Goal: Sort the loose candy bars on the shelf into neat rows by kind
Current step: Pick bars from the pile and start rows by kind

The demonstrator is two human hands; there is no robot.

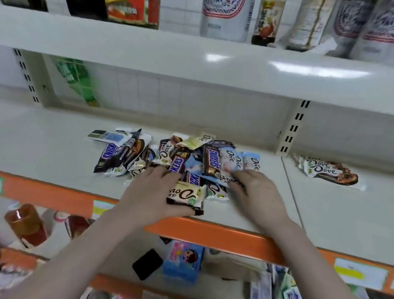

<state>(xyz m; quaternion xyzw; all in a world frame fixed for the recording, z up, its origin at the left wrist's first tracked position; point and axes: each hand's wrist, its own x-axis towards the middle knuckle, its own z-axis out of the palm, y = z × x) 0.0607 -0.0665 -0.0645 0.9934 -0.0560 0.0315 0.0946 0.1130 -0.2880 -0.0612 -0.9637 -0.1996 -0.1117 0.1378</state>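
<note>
Dove bar (184,194) in left hand (151,193) grip, shelf (39,147) front.

Bare shelf (27,140) left of candy heap (172,156)

shelf (40,142): pale board, orange front edge | pile of candy bars (179,159): mid-shelf, toward front edge | Dove bars (327,171): right, near back edge

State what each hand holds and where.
Left hand grips a cream Dove bar by its left end. Right hand rests on the pile; grip unclear.
</note>
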